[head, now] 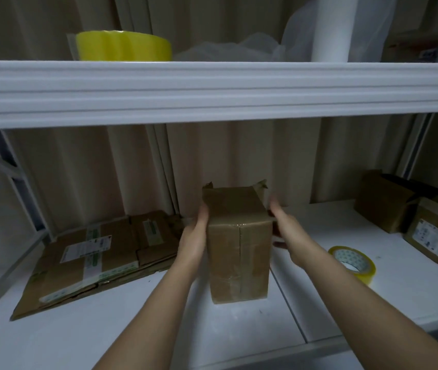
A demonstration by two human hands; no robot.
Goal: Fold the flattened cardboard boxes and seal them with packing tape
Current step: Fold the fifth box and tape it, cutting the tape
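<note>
From the head camera, a white upper shelf beam (212,89) is running across the top of the view, crossing above the work area. On it, at eleven o'clock, a large yellow tape roll (124,46) is sitting, with clear plastic wrap (225,50) lying at twelve o'clock. On the lower white shelf (132,329), a stack of flattened cardboard boxes (100,255) is lying at nine o'clock, labels facing up. At three o'clock a packing tape roll (352,263) is lying flat, and beyond it two folded boxes (412,217) are resting against each other.

The cardboard box (239,244) is standing upright at the centre of the lower shelf, between both hands. The left hand (195,236) is pressing flat against its nine o'clock side, fingers straight and together. The right hand (288,231) is reaching around its three o'clock side; whether those fingers are gripping the box cannot be told, since they are blurred and partly hidden.

The box is showing brown, creased faces, with clear tape running down its centre seam and torn flap corners sticking up at its far top edge.
</note>
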